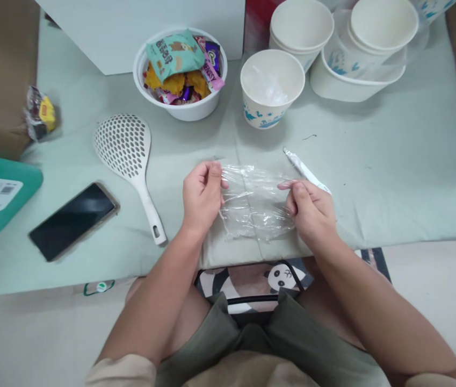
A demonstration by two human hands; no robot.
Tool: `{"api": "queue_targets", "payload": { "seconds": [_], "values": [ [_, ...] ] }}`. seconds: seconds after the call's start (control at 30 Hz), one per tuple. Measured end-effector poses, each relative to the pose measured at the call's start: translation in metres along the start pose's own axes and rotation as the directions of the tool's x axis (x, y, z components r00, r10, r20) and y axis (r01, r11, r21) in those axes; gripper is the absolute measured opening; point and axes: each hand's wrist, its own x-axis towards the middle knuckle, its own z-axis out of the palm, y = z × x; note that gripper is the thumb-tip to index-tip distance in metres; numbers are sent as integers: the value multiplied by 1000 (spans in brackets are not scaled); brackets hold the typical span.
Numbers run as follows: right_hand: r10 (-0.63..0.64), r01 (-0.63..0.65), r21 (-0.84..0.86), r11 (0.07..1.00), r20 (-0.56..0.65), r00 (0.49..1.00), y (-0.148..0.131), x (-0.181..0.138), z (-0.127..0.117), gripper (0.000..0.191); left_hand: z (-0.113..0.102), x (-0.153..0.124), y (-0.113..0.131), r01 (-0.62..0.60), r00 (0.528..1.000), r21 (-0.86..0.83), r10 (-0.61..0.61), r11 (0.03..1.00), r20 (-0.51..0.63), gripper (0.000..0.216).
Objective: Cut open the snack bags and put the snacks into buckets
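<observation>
A clear plastic film, crinkled and see-through, is stretched between my two hands over the front part of the table. My left hand pinches its left edge between thumb and fingers. At the opposite edge, my right hand grips the film with the thumb on top. Just behind my right hand lies a thin white and silver strip, partly hidden by that hand. Whether the film is a bag or a single sheet, I cannot tell.
Behind stand a white bowl of wrapped snacks, a paper cup holding crumpled plastic, and more stacked paper cups. Leftward lie a white slotted skimmer, a phone and a green container. The table's front edge runs beneath my forearms.
</observation>
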Motion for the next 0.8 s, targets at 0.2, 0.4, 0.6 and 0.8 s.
{"api": "queue_targets", "payload": {
  "seconds": [0.2,0.4,0.6,0.8],
  "values": [
    [13,-9,53,999,-62,998,0,-1,7,53,-9,1,1,-80,994,8,81,997,-79,40],
    [78,-55,194,980,-114,990,1,1,10,41,-13,7,10,34,987,-145,-56,989,-149,38],
    [104,-38,446,894,-124,987,-7,11,7,37,-14,2,22,492,837,-281,-359,824,414,66],
    [151,-102,637,764,-24,988,-4,12,7,52,-3,-12,13,462,791,-196,-302,865,532,45]
  ]
}}
